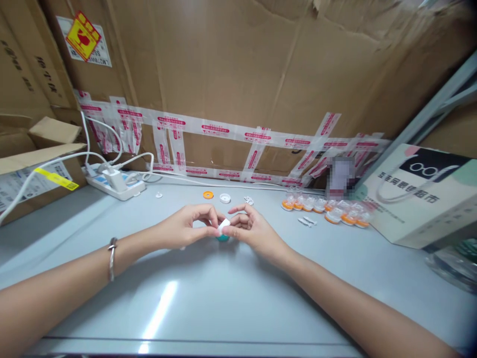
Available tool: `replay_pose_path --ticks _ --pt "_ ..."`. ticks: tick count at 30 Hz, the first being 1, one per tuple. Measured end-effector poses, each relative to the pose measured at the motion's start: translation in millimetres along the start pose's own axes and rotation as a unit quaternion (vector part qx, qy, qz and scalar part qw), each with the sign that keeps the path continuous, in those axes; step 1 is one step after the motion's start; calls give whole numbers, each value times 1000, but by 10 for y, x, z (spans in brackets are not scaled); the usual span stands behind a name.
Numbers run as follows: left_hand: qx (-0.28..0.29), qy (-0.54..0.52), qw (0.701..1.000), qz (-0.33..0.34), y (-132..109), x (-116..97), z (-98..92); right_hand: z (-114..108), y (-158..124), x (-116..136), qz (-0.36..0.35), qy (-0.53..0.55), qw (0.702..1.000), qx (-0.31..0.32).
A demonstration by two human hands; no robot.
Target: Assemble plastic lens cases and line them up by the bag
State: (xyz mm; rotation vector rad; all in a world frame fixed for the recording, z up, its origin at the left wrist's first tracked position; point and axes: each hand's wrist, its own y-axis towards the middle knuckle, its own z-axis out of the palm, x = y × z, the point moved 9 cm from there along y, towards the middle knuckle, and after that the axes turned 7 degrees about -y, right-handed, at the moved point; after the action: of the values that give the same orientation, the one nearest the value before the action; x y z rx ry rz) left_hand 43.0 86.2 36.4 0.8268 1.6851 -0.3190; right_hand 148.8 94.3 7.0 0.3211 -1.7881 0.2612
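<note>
My left hand [197,226] has its thumb and index finger pinched on a small white plastic piece [224,224]. On the right side of that piece presses the thumb of my right hand [251,226], its other fingers curled around loosely. Just below the white piece, a teal round part [222,238] shows between the hands, mostly covered by them. Beyond the fingers lie an orange ring [207,195], a white round cap [224,198] and a small white part with holes [249,200].
To the right are several clear pieces with orange or white bases [334,218] and thin white parts [307,222]. A paper bag [413,199] stands at the right. A power strip [128,191] with white cables sits at the left, before a large taped cardboard box [231,74].
</note>
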Motion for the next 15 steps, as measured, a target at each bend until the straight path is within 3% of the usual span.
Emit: replay_pose_path --ticks 3,8,11,15 --pt "-15 -69 997 -23 37 135 -83 -121 -10 55 -56 -110 991 -42" --pt "11 -84 996 -42 72 383 -108 -67 -53 49 -131 -356 925 -32" --pt "21 -83 995 -59 81 476 -69 -14 -48 -11 -139 -400 906 -26" --pt "26 -86 994 -67 95 488 -14 8 -22 -66 -122 -411 903 -29"
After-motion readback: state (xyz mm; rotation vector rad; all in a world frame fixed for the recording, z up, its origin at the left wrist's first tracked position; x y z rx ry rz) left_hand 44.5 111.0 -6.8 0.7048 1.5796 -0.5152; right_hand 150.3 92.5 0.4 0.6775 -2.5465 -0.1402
